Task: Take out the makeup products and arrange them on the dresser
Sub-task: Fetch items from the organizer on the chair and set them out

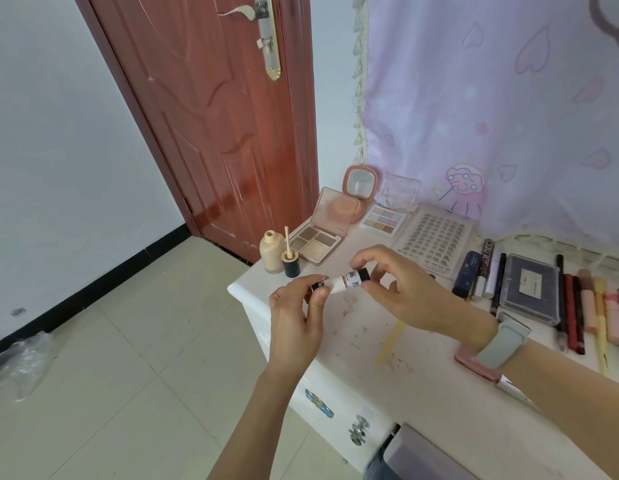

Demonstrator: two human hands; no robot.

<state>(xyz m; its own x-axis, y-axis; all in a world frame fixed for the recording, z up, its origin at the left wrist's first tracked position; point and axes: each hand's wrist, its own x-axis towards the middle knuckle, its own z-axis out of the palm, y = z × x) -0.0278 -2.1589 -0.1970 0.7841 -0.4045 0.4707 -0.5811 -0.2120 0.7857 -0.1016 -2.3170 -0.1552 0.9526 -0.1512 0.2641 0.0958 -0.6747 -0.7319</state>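
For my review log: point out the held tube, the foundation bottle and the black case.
Tube (346, 280), head view, white label.
Foundation bottle (272, 252), head view, body.
Black case (530, 289), head view, lid.

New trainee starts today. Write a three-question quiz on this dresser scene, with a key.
1. True or false: the foundation bottle has its cap on.
2. What are both hands holding? A) the small white tube B) the open compact C) the yellow stick
3. Which wrist wears the watch band?

Key: 1. False; its applicator cap stands beside it. 2. A; the left hand and right hand pinch its ends. 3. The right.
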